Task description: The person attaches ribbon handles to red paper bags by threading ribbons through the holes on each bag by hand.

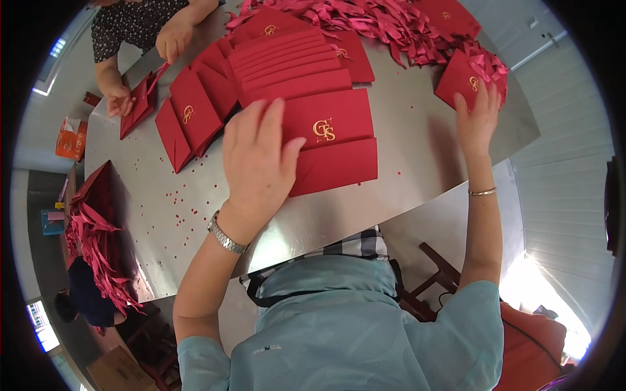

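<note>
My left hand lies at the left edge of a fanned row of flat red paper bags, fingers stretched out and thumb apart. The nearest bags carry gold print and overlap up the table. At the right, my right hand reaches over a single red bag that has pink-red ribbon on top. Its fingers are spread on the bag's near part and not closed round it. The undersides of both hands are hidden.
A co-worker's hands handle another red bag at the far left. Ribbons heap along the back. More red bags stand left of my row. Small red dots scatter over the metal table. Ribboned bags lie at the left edge.
</note>
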### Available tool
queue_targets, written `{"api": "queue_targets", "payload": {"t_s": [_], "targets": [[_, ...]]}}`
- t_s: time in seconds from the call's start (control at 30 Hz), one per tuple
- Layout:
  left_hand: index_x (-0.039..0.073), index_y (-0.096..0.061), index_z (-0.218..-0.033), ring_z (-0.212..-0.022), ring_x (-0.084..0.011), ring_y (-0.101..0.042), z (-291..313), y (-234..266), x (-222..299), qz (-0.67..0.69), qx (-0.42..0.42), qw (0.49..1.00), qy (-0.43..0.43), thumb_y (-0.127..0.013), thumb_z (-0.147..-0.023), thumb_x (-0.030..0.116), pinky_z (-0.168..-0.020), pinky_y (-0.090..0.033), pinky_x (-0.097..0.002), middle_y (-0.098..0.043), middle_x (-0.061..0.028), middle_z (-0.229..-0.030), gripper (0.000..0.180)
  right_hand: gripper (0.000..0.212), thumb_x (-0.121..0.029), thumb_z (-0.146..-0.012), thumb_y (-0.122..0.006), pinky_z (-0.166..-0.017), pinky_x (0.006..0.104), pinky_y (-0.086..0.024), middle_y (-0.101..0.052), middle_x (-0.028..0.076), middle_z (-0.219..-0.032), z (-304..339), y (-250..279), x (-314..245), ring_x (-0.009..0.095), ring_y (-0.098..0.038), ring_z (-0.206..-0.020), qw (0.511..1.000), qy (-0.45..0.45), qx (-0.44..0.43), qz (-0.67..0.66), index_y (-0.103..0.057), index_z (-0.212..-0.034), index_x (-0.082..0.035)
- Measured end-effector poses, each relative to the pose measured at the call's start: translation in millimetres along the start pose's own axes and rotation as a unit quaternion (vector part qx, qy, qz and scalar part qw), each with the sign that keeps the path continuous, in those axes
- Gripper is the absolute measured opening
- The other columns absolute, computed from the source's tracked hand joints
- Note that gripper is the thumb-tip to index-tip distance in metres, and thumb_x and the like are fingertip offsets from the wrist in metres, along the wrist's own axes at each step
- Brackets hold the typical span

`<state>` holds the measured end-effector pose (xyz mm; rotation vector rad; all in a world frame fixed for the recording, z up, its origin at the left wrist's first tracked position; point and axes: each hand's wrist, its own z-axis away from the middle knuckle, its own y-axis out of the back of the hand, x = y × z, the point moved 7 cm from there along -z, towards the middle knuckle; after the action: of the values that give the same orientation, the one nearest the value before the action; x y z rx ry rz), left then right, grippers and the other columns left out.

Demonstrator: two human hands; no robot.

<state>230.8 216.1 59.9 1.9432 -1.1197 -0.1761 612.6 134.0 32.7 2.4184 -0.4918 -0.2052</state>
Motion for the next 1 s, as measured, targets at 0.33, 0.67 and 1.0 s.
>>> {"api": "queue_targets", "payload": {"t_s": [0.33,0.67,1.0], "targets": [[0.003,-0.062,-0.115,-0.101,-0.0294,-0.051,-18.0,-29.1,5.8,-0.026,-0.079,0.997,0.002,-0.078,-0.07,0.014,-0.09,-0.038,-0.0425,-0.055,-0.0108,-0.101,0.049,0.025,-0.019,-0.084,-0.064,-0.087,0.0471,-0.051,-0.065,0.022,-0.108,-56.0,-102.8,-87.7,0.039,-0.062,-0.102,0.956,0.013,-0.26,-0.136,-0.063,-0.102,-0.002],[0.003,-0.06,-0.101,-0.091,-0.0329,-0.058,25.5,37.1,-34.1,0.003,-0.09,0.989,0.118,-0.078,-0.068,0.005,-0.082,-0.046,-0.0398,-0.062,-0.0139,-0.095,0.037,0.029,-0.006,-0.086,-0.052,-0.073,0.0357,-0.051,-0.067,0.015,-0.092,7.9,-20.5,-131.2,0.025,-0.064,-0.081,0.867,0.001,-0.356,-0.35,-0.065,-0.112,-0.004],[-0.002,-0.061,-0.101,-0.075,-0.021,-0.061,40.1,29.5,-63.9,0.154,-0.204,0.942,0.216,-0.07,-0.077,0.007,-0.073,-0.049,-0.0317,-0.066,-0.0119,-0.083,0.027,0.031,0.01,-0.077,-0.067,-0.068,0.0235,-0.048,-0.06,0.007,-0.092,39.5,87.2,-220.4,0.015,-0.058,-0.079,0.703,0.057,-0.373,-0.603,-0.069,-0.105,-0.001]]}}
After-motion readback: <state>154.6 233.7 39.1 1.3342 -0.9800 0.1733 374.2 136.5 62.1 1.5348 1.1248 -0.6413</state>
